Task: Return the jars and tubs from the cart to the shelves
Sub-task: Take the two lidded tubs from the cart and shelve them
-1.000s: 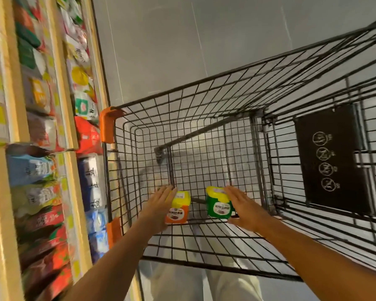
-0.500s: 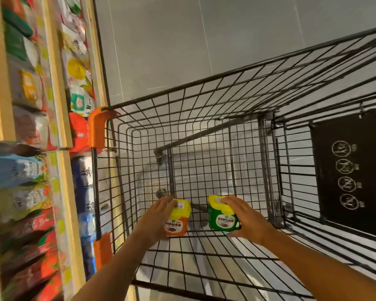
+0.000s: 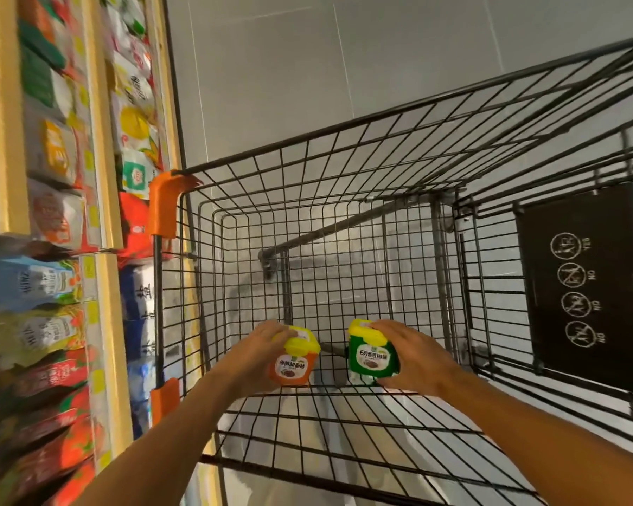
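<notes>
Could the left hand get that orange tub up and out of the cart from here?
Probably yes. The left hand already grips the orange tub by its yellow lid, and the cart is open above it with nothing overhead.

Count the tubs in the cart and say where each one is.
2. The orange tub is gripped by the left hand; the green tub by the right hand. No others show in the cart.

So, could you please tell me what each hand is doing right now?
Left hand: holding the orange yellow-lidded plastic tub.
Right hand: holding the green yellow-lidded plastic tub.
</notes>
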